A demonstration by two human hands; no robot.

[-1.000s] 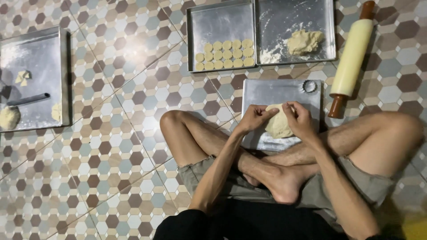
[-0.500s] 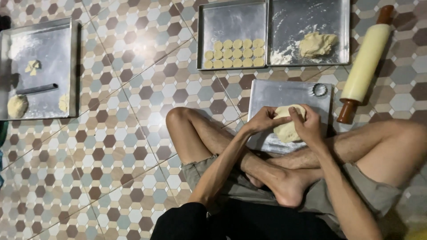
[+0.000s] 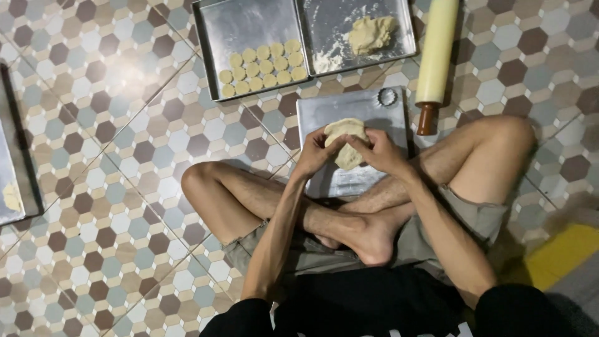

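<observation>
I sit cross-legged on a tiled floor. Both hands hold one pale lump of dough (image 3: 345, 140) above a flat steel sheet (image 3: 368, 109) in front of my legs. My left hand (image 3: 315, 151) grips the dough's left side with the fingers curled over it. My right hand (image 3: 382, 150) pinches its right side. A small round metal cutter (image 3: 388, 97) lies on the sheet's far right corner.
A steel tray (image 3: 249, 28) farther away holds several round dough discs (image 3: 263, 63). Beside it, another tray (image 3: 399, 25) carries a dough lump (image 3: 370, 32) and flour. A cream rolling pin (image 3: 435, 56) lies at the right. Another tray (image 3: 9, 168) sits at the left edge.
The view has shifted, so the left tray has slid mostly out of view. My hands stay on the dough, working it above the steel sheet.
</observation>
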